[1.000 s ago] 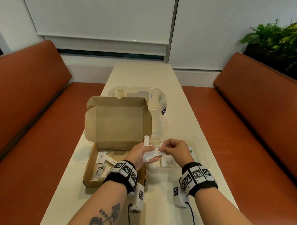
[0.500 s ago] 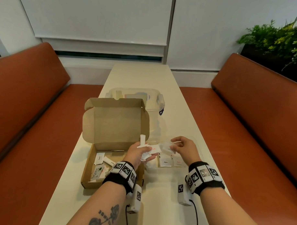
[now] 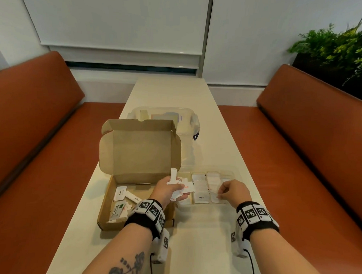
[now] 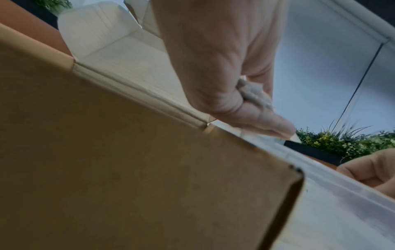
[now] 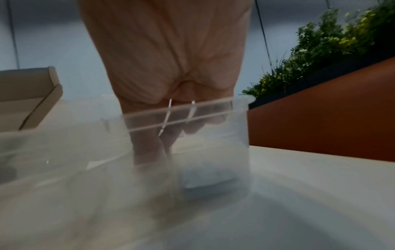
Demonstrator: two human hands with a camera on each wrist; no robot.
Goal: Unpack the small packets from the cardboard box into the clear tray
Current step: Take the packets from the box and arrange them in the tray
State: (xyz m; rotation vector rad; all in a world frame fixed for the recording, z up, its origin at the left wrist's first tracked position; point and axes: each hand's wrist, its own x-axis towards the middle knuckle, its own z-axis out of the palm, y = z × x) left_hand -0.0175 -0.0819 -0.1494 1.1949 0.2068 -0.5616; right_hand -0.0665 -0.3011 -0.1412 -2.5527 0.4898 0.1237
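The open cardboard box [image 3: 112, 198] lies at the table's near left, lid up, with several white packets [image 3: 123, 204] inside. To its right sits the clear tray [image 3: 235, 172], its compartments holding rows of white packets [image 3: 201, 188]. My left hand [image 3: 168, 190] hovers between box and tray, gripping a bunch of white packets [image 3: 181, 187] with one stick packet poking upward. My right hand [image 3: 231, 193] reaches down into the tray's near right compartment, pinching a small white packet [image 3: 215, 196]; in the right wrist view the fingers [image 5: 169, 135] are behind the tray wall [image 5: 239, 128].
A clear lidded container [image 3: 166, 118] stands behind the box lid. Orange benches [image 3: 299, 141] run along both sides of the long cream table [image 3: 203, 240]. A plant [image 3: 333, 45] stands at the far right.
My right hand has moved away from the left hand's bunch, rightward and down into the tray with a packet. The left hand has stayed in place holding its packets.
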